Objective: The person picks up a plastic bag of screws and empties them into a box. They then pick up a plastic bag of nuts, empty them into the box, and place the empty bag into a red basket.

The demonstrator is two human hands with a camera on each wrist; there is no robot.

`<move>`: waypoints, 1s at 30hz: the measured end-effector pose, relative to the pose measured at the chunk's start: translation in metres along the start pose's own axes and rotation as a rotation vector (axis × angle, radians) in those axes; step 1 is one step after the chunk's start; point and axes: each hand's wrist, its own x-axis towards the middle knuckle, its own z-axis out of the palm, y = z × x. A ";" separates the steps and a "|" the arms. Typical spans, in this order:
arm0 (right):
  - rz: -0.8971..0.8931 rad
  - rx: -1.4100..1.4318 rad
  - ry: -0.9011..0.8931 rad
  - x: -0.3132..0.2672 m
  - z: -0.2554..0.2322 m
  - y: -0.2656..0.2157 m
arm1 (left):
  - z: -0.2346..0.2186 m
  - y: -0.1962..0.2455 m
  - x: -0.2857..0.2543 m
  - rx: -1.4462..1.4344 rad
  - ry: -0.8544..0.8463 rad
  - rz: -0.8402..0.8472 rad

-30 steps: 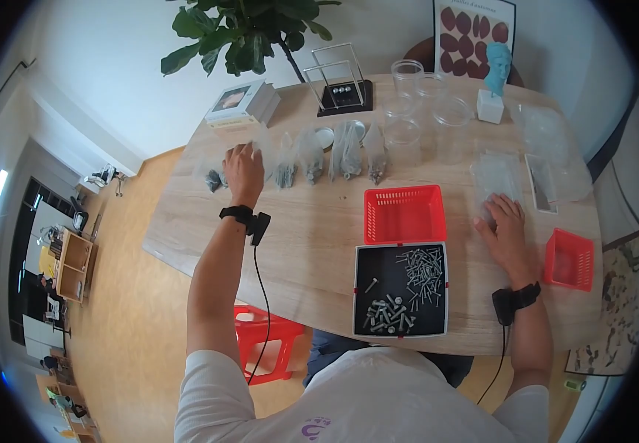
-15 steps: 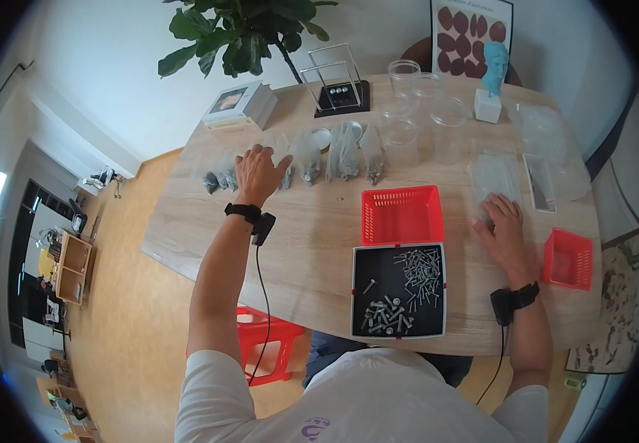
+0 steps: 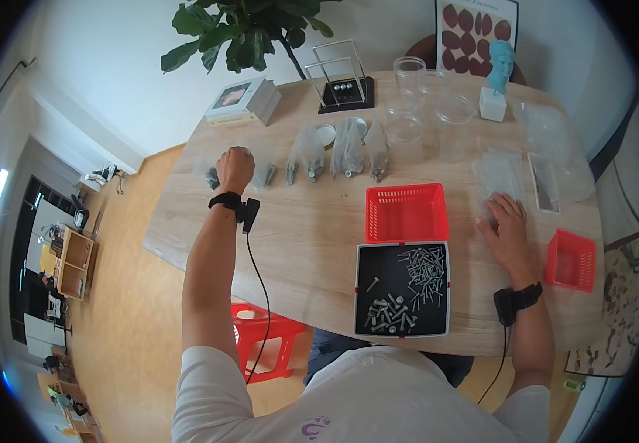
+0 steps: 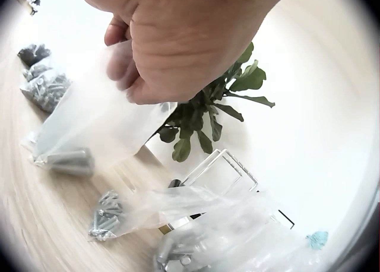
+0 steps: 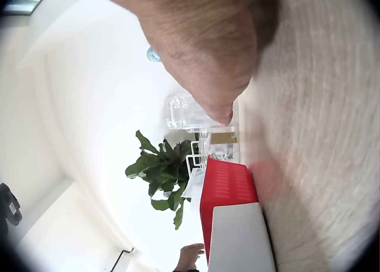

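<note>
My left hand is over the left part of the table, its fingers curled and pinching the upper part of a clear plastic bag. Grey metal cylinders show at the bottom of that bag. To its left lie bags of dark and grey small hardware; on the other side is a bag of bolts. My right hand rests with relaxed fingers on a stack of flat clear plastic bags at the right.
A black-lined tray of screws and bolts stands before the body, a red basket just behind it. Another red basket is at the right. Clear jars, a Newton's cradle and books stand farther back.
The left hand first moved right with its fingers spread, then came back left and curled them on the top of a bag. My right hand stays on the flat bags.
</note>
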 end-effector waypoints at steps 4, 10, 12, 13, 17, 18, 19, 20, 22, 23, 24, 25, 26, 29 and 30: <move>0.005 0.010 0.000 0.000 -0.001 -0.001 | 0.000 -0.001 -0.002 -0.016 0.007 -0.025; 0.000 0.004 0.002 0.000 0.000 0.000 | 0.001 0.001 0.001 -0.099 -0.005 -0.030; 0.000 0.000 0.002 0.000 0.000 0.000 | -0.025 0.016 -0.005 -0.091 -0.082 -0.038; -0.001 -0.001 0.003 0.000 0.000 0.000 | -0.034 0.022 -0.007 -0.082 -0.159 -0.047; -0.017 -0.011 0.031 0.000 0.000 0.000 | -0.045 0.011 0.000 -0.071 0.087 0.014; -0.018 -0.013 0.030 0.001 -0.001 -0.001 | -0.053 0.011 0.000 -0.073 0.087 0.013; -0.034 -0.018 0.078 0.001 -0.002 -0.002 | -0.058 0.007 0.001 -0.123 0.186 0.093; -0.052 -0.025 0.125 0.002 -0.003 -0.003 | -0.063 0.002 0.001 -0.174 0.285 0.171; -0.055 0.008 0.166 0.002 -0.007 -0.007 | -0.080 0.004 -0.004 -0.159 0.325 0.283; -0.057 0.044 0.210 0.002 -0.009 -0.010 | -0.097 0.017 -0.014 -0.284 0.270 0.284; -0.063 0.039 0.208 0.003 -0.011 -0.015 | -0.114 0.030 -0.026 -0.410 0.215 0.284; -0.066 0.144 0.228 0.004 -0.012 -0.022 | -0.128 0.043 -0.039 -0.457 0.187 0.290; -0.069 0.249 0.250 0.006 -0.013 -0.030 | -0.139 0.054 -0.050 -0.463 0.193 0.284; -0.068 0.627 0.036 0.012 -0.025 -0.079 | -0.166 0.085 -0.084 -0.746 0.051 0.327; -0.052 0.869 -0.065 0.015 -0.027 -0.100 | -0.175 0.097 -0.095 -0.884 -0.013 0.345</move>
